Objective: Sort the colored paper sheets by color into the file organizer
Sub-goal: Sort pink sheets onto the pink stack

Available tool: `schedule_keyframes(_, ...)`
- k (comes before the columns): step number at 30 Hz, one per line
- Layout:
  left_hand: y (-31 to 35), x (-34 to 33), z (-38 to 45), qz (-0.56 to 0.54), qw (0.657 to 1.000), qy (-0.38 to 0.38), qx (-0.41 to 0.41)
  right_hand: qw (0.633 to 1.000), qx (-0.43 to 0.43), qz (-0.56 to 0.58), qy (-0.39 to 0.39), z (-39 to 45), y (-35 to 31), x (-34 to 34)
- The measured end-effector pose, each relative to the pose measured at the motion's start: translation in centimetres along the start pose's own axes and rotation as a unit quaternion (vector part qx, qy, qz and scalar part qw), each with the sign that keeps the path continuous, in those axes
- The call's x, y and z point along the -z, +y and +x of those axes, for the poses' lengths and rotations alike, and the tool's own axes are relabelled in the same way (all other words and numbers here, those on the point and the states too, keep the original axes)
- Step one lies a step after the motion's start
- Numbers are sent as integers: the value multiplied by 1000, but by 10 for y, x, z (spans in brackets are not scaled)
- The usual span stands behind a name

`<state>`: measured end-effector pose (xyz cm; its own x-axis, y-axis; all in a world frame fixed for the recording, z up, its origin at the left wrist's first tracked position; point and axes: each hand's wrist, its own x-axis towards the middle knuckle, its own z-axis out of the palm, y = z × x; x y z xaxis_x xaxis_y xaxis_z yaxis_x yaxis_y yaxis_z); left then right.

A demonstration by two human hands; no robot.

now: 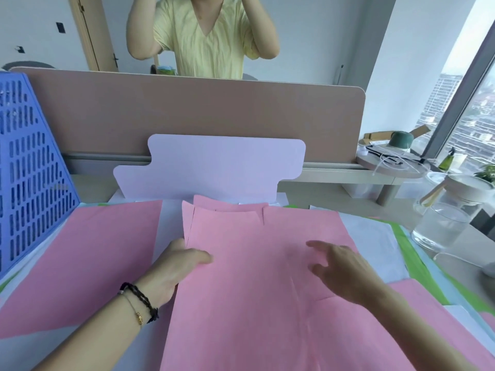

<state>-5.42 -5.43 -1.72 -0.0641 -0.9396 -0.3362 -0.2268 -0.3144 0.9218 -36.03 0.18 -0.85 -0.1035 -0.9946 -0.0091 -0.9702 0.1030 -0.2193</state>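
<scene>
A stack of pink paper sheets (pixel 241 263) lies in front of me, its far edges fanned unevenly. My left hand (pixel 174 269) grips the stack's left edge, thumb on top and fingers underneath. My right hand (pixel 340 266) hovers just over the stack's right part with fingers spread and relaxed. Another pink sheet (pixel 80 258) lies flat to the left. White (pixel 375 245), green (pixel 404 245) and pale blue sheets peek out at the right. The blue perforated file organizer (pixel 29 170) stands at the far left.
A lilac cardboard panel (pixel 209 167) stands upright behind the papers, before a tan desk divider (pixel 187 111). A glass jar (pixel 439 226), cups and clutter crowd the right side by the window. A person in a yellow top stands beyond the divider.
</scene>
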Motion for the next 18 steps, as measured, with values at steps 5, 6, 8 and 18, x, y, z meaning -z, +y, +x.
schedule_keyframes(5,-2,-9,2,-5,1000,-23,-10,985,92,137,-50,-6,-14,-6)
schedule_keyframes(6,-3,-10,1,-7,1000,-25,-13,990,87,111,-27,-5,-15,-6)
schedule_keyframes(8,-5,-10,4,-3,999,-26,-18,997,63,52,5,-4,-18,-9)
schedule_keyframes(18,-16,-5,20,52,998,17,-25,991,88,51,-85,-24,41,30)
